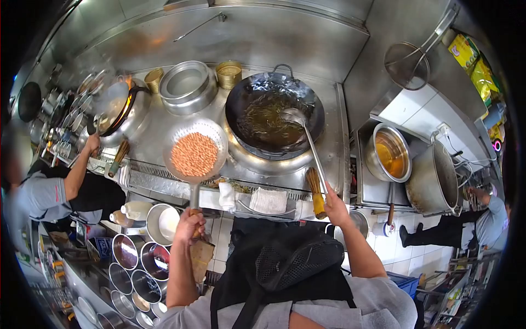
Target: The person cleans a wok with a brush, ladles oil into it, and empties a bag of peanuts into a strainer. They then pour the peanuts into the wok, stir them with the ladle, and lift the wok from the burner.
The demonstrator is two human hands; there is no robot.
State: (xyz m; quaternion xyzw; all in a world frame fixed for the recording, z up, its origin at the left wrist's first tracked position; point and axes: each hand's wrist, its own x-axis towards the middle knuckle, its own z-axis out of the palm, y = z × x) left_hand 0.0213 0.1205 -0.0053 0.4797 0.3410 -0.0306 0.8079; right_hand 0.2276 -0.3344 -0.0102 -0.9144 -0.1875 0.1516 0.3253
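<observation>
My left hand is closed round the handle of a perforated strainer. Small reddish-brown pieces that look like peanuts fill the strainer, which is over the steel stove top beside the wok. With my right hand I grip the long handle of a metal ladle. The ladle's bowl sits in a black wok, at the right side of dark oil. Just left of my right hand a bamboo brush stands at the stove's front edge.
Folded white cloths lie along the stove's front edge. Behind the strainer stands a metal pot. On the left a co-worker works at a flaming wok. A pot of amber liquid stands right; another person is beyond.
</observation>
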